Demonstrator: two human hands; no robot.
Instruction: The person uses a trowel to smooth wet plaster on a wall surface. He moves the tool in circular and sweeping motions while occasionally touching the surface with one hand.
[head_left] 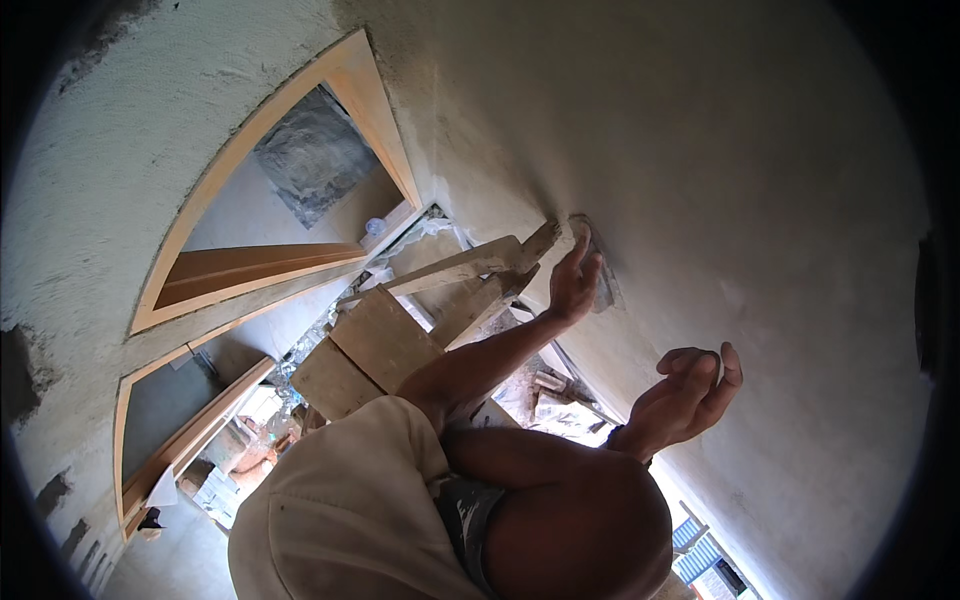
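Note:
My left hand point(574, 285) reaches up to the grey plastered wall point(760, 200) and presses a small plaster-smeared trowel point(602, 272) flat against it, fingers spread over the blade's back. A patch of darker wet plaster lies around the trowel. My right hand point(692, 395) hangs lower and closer to me, just off the wall. Its fingers are loosely curled and nothing shows in it. A dark band sits on that wrist. My cream sleeve point(350, 500) and upper arm fill the lower middle.
Rough wooden planks point(385, 340) and a beam point(470, 265) stand under my left arm. Two light wooden door frames point(250, 270) open in the wall to the left. Rubble and broken blocks point(560, 405) lie on the floor below.

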